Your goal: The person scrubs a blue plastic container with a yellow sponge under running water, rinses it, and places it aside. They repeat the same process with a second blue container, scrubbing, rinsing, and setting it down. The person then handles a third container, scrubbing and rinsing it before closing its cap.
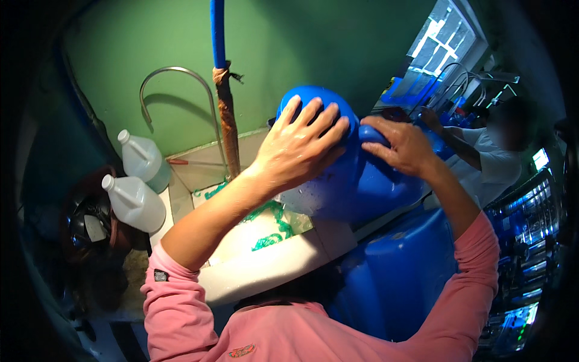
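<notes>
A large blue plastic jug (356,190) is tilted over the right side of a white tiled sink (271,265). My left hand (304,136) lies on its rounded blue end with the fingers spread apart. At the jug's upper side, my right hand (395,145) curls its fingers and thumb around a blue raised part that looks like a handle or neck. The skin of my left hand looks wet. Under my left forearm, tangled green netting (268,241) lies in the sink. The jug's far side is hidden.
Two white plastic bottles (137,202) with handles stand left of the sink. A curved metal faucet pipe (181,69) and a blue hose (218,36) rise by the green wall. Another blue container (410,259) is below right. A co-worker (500,151) stands at the right.
</notes>
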Available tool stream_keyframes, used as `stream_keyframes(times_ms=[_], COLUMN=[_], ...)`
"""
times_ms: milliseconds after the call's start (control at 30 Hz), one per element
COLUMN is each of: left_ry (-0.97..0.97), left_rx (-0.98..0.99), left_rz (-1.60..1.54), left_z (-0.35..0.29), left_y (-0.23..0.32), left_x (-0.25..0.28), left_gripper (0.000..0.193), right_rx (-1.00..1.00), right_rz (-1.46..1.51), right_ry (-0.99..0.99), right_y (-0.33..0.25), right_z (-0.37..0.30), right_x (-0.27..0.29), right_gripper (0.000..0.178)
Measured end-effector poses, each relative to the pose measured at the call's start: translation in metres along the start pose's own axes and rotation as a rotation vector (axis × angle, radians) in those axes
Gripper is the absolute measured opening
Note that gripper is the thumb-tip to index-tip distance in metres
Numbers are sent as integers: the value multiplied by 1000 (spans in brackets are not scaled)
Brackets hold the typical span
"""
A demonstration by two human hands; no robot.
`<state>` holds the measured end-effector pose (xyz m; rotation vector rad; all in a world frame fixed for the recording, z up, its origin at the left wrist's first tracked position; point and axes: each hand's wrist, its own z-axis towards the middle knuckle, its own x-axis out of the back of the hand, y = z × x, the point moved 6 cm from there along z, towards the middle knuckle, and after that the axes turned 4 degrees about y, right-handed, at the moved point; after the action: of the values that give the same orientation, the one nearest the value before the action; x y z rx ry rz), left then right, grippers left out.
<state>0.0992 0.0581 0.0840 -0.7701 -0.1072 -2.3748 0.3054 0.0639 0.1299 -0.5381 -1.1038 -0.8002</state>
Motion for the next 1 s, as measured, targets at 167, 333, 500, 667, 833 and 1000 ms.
stream_keyframes(times_ms=[167,333,500,667,833,1000], left_ry=[-196,12,-33,6,-27,-81], left_rx=[-300,-103,-217,-230,-141,49], left_rz=[-188,-284,-21,-45,6,109], left_z=[-21,6,4,-11,-13,-27], left_y=[-44,9,23,-27,15,-55], left_x=[1,10,-24,-14,-31,-32], left_gripper=[62,77,61,68,72,75], right_rx=[-140,-180,-192,-174,-166,-172], right_rz=[-20,28,24,-27,-59,-91], right_ry=[-109,-98,-93,-62,-43,69], right_y=[11,34,44,43,42,72], right_z=[-25,-26,-24,-26,-31,-41], right_x=[-15,-23,-28,-24,-28,-23], right_gripper=[44,45,45,50,51,53])
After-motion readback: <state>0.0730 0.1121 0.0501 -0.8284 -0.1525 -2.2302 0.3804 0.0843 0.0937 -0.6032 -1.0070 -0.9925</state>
